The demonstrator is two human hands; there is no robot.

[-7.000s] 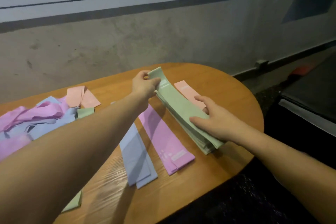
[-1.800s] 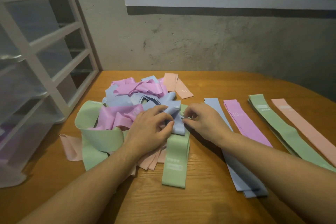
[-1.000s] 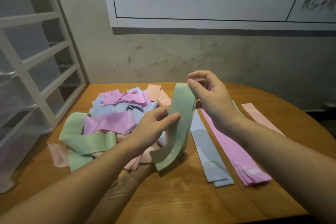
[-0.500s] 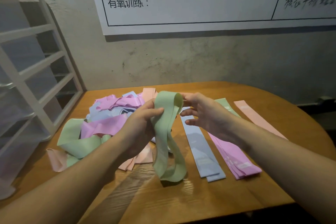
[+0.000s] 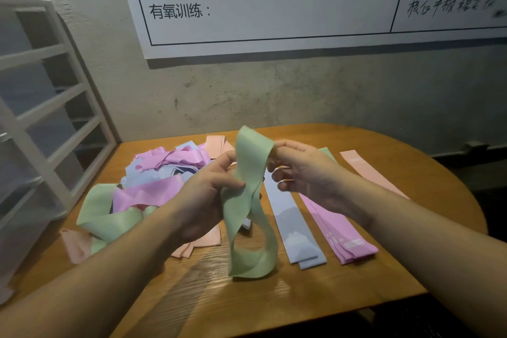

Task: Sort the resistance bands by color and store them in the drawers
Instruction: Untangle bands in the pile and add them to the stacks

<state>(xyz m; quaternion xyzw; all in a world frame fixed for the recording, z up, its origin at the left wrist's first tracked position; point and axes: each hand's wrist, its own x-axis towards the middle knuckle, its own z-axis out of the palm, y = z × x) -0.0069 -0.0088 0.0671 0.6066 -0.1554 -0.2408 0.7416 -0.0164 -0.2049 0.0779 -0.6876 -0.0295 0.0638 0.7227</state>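
A green resistance band (image 5: 248, 200) hangs twisted above the wooden table (image 5: 411, 162). My left hand (image 5: 208, 195) grips its middle, and my right hand (image 5: 301, 170) pinches its upper end. Its lower loop touches the tabletop. Left of it lies a mixed heap of pink, blue, green and peach bands (image 5: 153, 186). To the right lie flat sorted stacks: blue (image 5: 293, 225), pink (image 5: 340, 230), a green one (image 5: 327, 152) mostly hidden behind my right hand, and peach (image 5: 367, 170). The white drawer unit (image 5: 41, 129) stands at the left.
A concrete wall with a white chart (image 5: 274, 8) rises right behind the table. The table's rounded edge drops off at the right and front. Dark floor lies beyond it.
The green band was pulled out of the heap and lifted by both hands. Over the last half second my hands shifted along it, raising its top end.
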